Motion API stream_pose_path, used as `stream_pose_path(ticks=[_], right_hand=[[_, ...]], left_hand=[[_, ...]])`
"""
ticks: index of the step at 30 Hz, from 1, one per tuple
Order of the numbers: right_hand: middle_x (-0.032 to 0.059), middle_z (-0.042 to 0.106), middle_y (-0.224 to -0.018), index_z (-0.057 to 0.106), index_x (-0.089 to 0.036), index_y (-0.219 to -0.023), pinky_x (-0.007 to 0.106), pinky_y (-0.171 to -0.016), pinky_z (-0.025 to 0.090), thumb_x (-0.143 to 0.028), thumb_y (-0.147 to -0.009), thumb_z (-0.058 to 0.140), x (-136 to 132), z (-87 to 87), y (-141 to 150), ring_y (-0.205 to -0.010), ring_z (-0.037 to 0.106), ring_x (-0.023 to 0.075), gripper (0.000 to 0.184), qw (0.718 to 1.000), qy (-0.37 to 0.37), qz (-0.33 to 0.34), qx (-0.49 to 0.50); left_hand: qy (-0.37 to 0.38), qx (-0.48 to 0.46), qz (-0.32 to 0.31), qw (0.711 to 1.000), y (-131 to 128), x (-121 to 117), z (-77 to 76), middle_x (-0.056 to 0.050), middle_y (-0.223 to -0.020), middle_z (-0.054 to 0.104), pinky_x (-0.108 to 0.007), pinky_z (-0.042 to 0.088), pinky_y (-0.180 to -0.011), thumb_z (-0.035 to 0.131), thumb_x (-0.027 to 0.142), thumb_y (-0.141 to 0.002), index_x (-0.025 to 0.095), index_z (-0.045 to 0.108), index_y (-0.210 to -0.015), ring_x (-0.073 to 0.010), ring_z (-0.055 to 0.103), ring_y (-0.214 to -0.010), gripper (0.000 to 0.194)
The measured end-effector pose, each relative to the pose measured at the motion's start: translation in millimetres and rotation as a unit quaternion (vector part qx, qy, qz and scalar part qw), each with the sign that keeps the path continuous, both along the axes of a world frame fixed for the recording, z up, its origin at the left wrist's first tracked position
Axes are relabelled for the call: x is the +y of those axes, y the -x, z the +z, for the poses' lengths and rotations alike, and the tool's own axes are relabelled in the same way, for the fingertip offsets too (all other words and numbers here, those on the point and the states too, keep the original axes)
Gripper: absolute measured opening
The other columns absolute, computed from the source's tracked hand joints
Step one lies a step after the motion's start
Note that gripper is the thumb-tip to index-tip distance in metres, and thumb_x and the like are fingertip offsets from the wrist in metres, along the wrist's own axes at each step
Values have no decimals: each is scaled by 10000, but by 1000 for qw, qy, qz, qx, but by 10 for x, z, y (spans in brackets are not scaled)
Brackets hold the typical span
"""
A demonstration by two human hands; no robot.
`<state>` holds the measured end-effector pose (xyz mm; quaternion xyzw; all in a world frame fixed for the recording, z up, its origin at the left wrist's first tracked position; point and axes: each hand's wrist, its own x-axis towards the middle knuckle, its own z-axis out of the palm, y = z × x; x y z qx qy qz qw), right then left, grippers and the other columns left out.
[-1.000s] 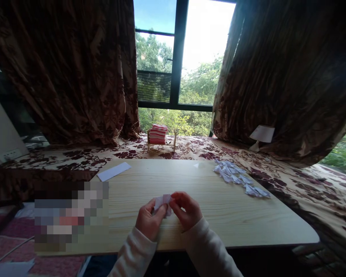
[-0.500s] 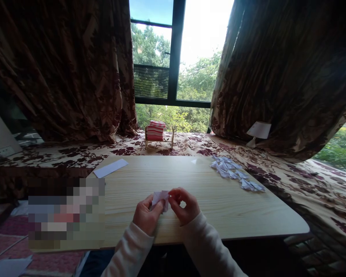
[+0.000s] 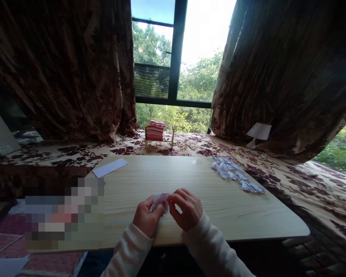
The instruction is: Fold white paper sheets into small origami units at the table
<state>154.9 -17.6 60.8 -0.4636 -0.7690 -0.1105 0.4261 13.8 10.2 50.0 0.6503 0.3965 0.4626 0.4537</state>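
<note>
You have a small folded paper up in front of you, above the near half of the pale wooden bench. Your left hand is closed on it, thumb pressed over its face. Your right hand is drawn narrow, thumb and forefinger tips together at the paper's right edge, with a rounded gap showing behind them (the exact folds are too small to make out).

From that paper, a cluster of folded paper pieces lies at 2 o'clock, some overlapping. A flat white paper strip rests slantwise at 10 o'clock, by the bench's far left corner. The area at 9 o'clock is pixelated, so you can't tell what's there. Beyond the bench, a small rack with stacked red-and-white cloths stands at 12 o'clock, and a white-shaded lamp at 2 o'clock, farther off than the cluster.
</note>
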Motion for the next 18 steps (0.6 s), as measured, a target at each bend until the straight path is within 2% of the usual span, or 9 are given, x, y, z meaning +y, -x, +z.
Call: stream_pose_path(ticks=[5, 13, 18], right_hand=[[8, 537, -606, 593, -203, -703, 254, -546, 330, -126, -783, 460, 3, 102, -1, -592, 440, 140, 173, 995, -29, -24, -90], [12, 518, -589, 611, -198, -706, 249, -527, 327, -105, -822, 427, -23, 142, -12, -575, 417, 133, 237, 988, -83, -12, -128], [14, 528, -610, 615, -196, -737, 252, -532, 327, -105, -833, 462, -15, 105, -46, -584, 414, 132, 203, 985, -99, -5, -143]], left_hand=[[0, -10, -13, 1000, 15, 16, -17, -11, -618, 612, -248, 413, -586, 550, 261, -689, 127, 658, -733, -149, 529, -596, 177], [15, -33, -21, 999, 34, 10, -7, -21, -629, 616, -250, 412, -590, 561, 262, -693, 123, 662, -734, -147, 527, -606, 176], [34, -53, -17, 998, 40, -2, 18, -17, -606, 611, -236, 403, -557, 569, 260, -682, 118, 663, -719, -134, 516, -577, 174]])
